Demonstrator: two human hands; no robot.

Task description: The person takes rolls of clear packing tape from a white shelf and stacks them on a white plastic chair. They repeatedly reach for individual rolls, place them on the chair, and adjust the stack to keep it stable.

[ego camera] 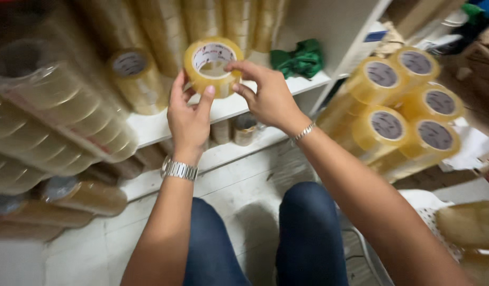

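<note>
Blurred wrapped tape stacks (pixel 54 122), left.

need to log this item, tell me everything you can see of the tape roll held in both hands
The tape roll is a ring of clear, yellowish packing tape wound on a cardboard core with a white printed inner lining. It looks full and wrapped tight. It is held up in front of the white shelf, tilted so its open centre faces the camera. The left hand grips its lower left edge, thumb on the rim; the right hand pinches its right side, one finger over the top edge.
</note>
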